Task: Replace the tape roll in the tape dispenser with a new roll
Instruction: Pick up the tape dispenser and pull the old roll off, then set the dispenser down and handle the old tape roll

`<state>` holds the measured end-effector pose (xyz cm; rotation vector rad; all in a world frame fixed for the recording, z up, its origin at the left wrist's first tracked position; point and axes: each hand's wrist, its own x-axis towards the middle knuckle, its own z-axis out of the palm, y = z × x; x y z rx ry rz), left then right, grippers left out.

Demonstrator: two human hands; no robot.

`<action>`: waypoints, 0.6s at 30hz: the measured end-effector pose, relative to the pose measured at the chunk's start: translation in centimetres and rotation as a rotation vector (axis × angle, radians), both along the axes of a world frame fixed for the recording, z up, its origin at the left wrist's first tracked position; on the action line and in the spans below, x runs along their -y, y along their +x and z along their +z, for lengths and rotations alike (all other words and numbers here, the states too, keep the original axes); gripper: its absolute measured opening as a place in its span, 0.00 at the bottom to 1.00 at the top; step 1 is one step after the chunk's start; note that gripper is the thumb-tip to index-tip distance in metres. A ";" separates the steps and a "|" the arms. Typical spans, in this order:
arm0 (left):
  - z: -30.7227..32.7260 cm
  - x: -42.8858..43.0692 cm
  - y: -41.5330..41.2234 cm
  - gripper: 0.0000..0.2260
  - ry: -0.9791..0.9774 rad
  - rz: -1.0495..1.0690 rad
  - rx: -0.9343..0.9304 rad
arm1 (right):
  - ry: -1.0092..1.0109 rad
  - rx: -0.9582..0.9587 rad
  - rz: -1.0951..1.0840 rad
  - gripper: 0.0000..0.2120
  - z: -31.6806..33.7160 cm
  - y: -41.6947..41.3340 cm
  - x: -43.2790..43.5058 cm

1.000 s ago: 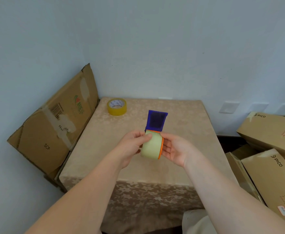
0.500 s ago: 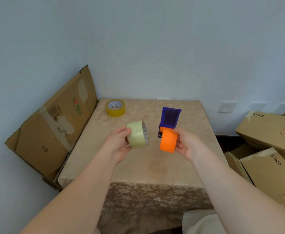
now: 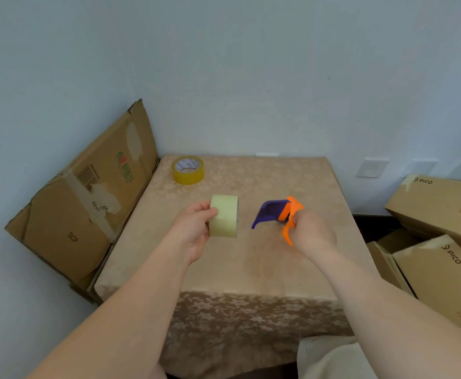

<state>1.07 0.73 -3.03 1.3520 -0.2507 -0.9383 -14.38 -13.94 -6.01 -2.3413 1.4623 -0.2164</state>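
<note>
My left hand (image 3: 193, 233) holds a pale yellowish tape roll (image 3: 224, 219) above the middle of the table (image 3: 240, 269), its curved face toward me. To its right, my right hand (image 3: 312, 232) grips the orange and purple tape dispenser (image 3: 277, 214), tilted so the purple guard points left; no roll shows in it. The two hands are apart, with a gap between roll and dispenser. A second, darker yellow tape roll (image 3: 188, 170) lies flat at the table's far left corner.
A flattened cardboard box (image 3: 87, 203) leans against the wall left of the table. Stacked PICO cartons (image 3: 442, 231) crowd the right side. The table is covered with a beige patterned cloth, and the wall stands just behind it.
The pale roll came off the dispenser: my left hand carried it leftward while my right hand moved the dispenser to the right and tipped it over sideways.
</note>
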 end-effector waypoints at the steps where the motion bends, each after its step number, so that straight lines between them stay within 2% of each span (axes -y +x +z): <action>1: -0.1 0.0 0.0 0.10 0.007 -0.010 0.003 | -0.021 0.006 0.013 0.23 -0.4 -0.1 0.0; 4: -0.2 0.0 -0.1 0.10 0.027 -0.036 0.016 | -0.035 0.044 0.059 0.29 -1.1 -0.2 -0.6; 8: -0.2 -0.1 -0.3 0.11 0.049 -0.050 0.018 | 0.021 0.051 0.063 0.21 -1.6 0.0 -1.0; 12: 0.0 0.0 -0.5 0.12 0.068 -0.080 0.025 | 0.105 0.082 0.081 0.24 -1.7 -0.1 -1.6; 14: 0.1 0.0 -0.6 0.12 0.070 -0.099 0.029 | 0.059 0.034 0.074 0.14 -1.1 0.2 -1.6; 15: 0.1 0.0 -0.7 0.12 0.069 -0.105 0.030 | 0.071 0.084 0.073 0.09 -0.6 0.5 -1.6; 16: 0.1 0.0 -0.8 0.12 0.065 -0.111 0.030 | 0.164 0.217 0.054 0.11 0.1 0.8 -1.8; 18: 0.2 0.0 -1.1 0.13 0.057 -0.130 0.038 | 0.542 0.589 -0.016 0.14 1.8 1.6 -2.4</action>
